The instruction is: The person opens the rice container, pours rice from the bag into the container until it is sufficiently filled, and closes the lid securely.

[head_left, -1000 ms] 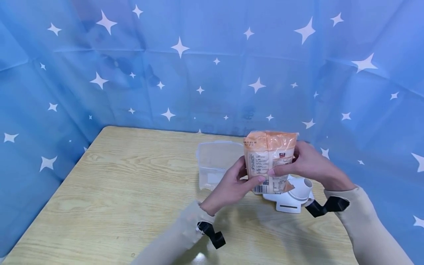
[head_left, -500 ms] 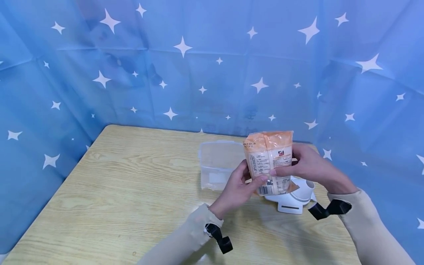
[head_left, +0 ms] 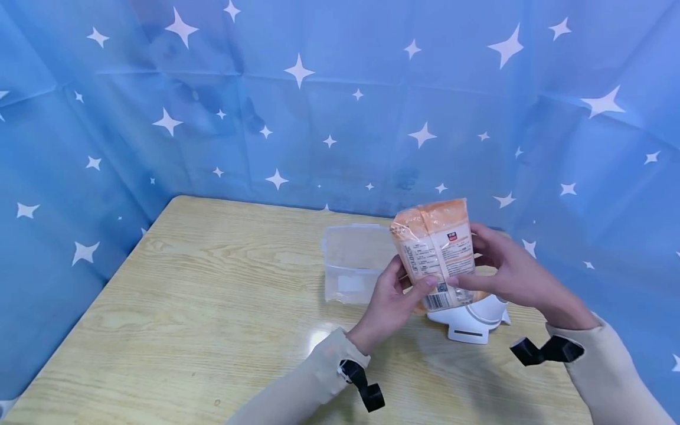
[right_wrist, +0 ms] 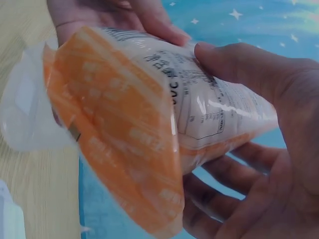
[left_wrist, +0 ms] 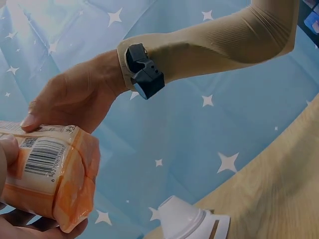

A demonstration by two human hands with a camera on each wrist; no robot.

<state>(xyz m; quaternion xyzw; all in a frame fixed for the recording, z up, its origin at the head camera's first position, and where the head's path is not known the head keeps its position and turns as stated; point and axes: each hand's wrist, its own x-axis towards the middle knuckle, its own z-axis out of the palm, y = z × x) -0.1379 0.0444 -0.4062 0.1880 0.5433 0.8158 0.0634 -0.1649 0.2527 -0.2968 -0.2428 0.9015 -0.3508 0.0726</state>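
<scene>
An orange and white plastic packet, printed with text and a barcode, is held above the table by both hands and tilts slightly. My left hand grips its lower left, the thumb on the front near the barcode. From the right side my right hand holds it, thumb on the printed face and fingers behind. The right wrist view shows the orange folded end and the right fingers curled around the side. In the left wrist view the barcode faces up between the two hands.
Behind the left hand, a clear plastic box stands on the wooden table. A white plastic piece with a slotted tab lies below the packet, partly hidden; its round collar shows in the left wrist view. A starry blue curtain borders the table.
The packet has tilted, its top right corner rising, and the right hand has shifted slightly right and down along its side. Both hands keep their hold. The whole view has drifted a little.
</scene>
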